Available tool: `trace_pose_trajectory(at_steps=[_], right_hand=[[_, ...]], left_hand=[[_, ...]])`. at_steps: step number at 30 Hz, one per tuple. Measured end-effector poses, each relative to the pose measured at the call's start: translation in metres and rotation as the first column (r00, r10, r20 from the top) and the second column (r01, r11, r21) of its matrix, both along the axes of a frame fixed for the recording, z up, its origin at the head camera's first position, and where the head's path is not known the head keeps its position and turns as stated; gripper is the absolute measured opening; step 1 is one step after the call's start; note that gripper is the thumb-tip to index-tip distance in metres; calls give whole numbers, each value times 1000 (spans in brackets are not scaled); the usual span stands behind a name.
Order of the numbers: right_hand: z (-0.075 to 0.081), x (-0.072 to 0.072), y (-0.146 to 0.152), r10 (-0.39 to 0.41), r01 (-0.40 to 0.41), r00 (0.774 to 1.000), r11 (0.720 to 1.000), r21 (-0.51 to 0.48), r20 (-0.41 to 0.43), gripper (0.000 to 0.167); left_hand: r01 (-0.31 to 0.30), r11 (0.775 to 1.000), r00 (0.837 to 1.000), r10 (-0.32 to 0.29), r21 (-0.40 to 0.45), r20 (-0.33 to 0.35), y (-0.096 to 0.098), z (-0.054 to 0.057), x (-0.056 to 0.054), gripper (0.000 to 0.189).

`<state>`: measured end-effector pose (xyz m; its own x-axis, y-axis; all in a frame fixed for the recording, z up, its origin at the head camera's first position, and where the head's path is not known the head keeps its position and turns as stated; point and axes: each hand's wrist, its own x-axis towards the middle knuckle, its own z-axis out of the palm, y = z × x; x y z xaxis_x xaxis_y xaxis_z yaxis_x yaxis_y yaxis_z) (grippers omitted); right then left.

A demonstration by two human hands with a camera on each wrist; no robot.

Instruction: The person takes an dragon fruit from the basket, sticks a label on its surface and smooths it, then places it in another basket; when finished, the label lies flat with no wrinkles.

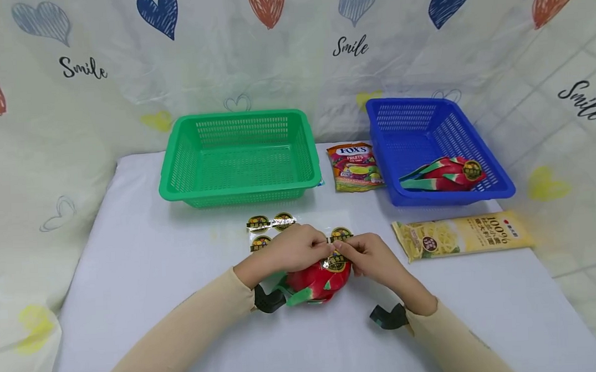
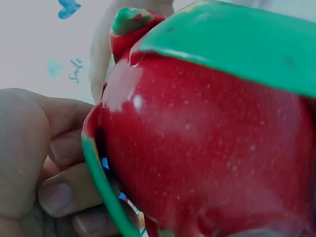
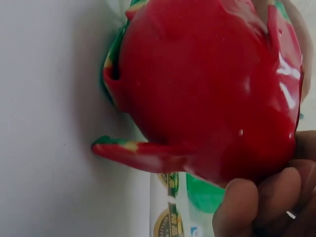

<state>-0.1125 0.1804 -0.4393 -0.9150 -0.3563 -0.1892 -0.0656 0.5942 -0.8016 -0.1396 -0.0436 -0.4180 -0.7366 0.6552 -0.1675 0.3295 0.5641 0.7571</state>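
Note:
A red dragon fruit (image 1: pixel 319 282) with green-tipped scales lies on the white cloth, between both hands. On its upper side is a round black and gold sticker (image 1: pixel 335 263). My left hand (image 1: pixel 300 247) pinches the sticker's upper edge from the left, its other fingers curled beside the fruit. From the right, my right hand (image 1: pixel 373 257) pinches that same edge, and the two thumb tips nearly meet. In the right wrist view, curled fingertips (image 3: pixel 239 200) touch the fruit's end. How firmly the sticker is attached is hidden by the thumbs.
Behind the hands lies a sticker sheet (image 1: pixel 260 242) with several round labels. A green basket (image 1: pixel 241 197) stands at the back. The blue basket (image 1: pixel 453 197) at the right holds another stickered dragon fruit (image 1: pixel 444 175). Nearby lie a candy bag (image 1: pixel 355 167) and a pasta pack (image 1: pixel 465 235).

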Motion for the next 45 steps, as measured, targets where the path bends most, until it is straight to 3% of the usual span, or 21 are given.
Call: trace_pose_trajectory(at_steps=[5, 9, 13, 19, 25, 28, 32, 35, 40, 45], right_hand=[[-6, 5, -1, 49, -48, 998, 997, -61, 26, 47], [-13, 9, 0, 81, -84, 996, 986, -143, -32, 45], [-18, 10, 1, 64, -81, 993, 978, -190, -96, 42], [-19, 13, 6, 73, -91, 993, 974, -205, -96, 37], [-17, 15, 11, 43, -64, 990, 986, -156, -135, 39], [-13, 17, 13, 2, -27, 969, 995, -98, -247, 37], [-7, 23, 14, -38, 26, 893, 999, -32, -449, 22], [-3, 28, 14, -2, 10, 856, 1000, 12, -518, 13], [3, 37, 8, 172, -108, 857, 982, 158, -486, 54], [9, 39, -6, 328, -208, 815, 935, 286, -478, 81]], left_hand=[[74, 996, 996, -76, 43, 36, -14, -3, 1, 49], [124, 989, 991, -128, 86, 46, -24, -4, -1, 48], [131, 986, 991, -134, 106, 27, -26, -4, -3, 46], [138, 983, 988, -145, 121, 59, -23, -6, -2, 35], [148, 983, 987, -154, 114, 54, -18, -6, -4, 33], [172, 982, 984, -175, 71, 35, -15, -3, -7, 33], [202, 979, 978, -203, 22, 45, -10, 5, -15, 32], [173, 985, 982, -174, 16, 76, -6, 14, -25, 27], [36, 997, 992, -44, 62, 117, 4, 30, -51, 27], [-88, 984, 968, 48, 153, 247, 27, 46, -84, 32]])
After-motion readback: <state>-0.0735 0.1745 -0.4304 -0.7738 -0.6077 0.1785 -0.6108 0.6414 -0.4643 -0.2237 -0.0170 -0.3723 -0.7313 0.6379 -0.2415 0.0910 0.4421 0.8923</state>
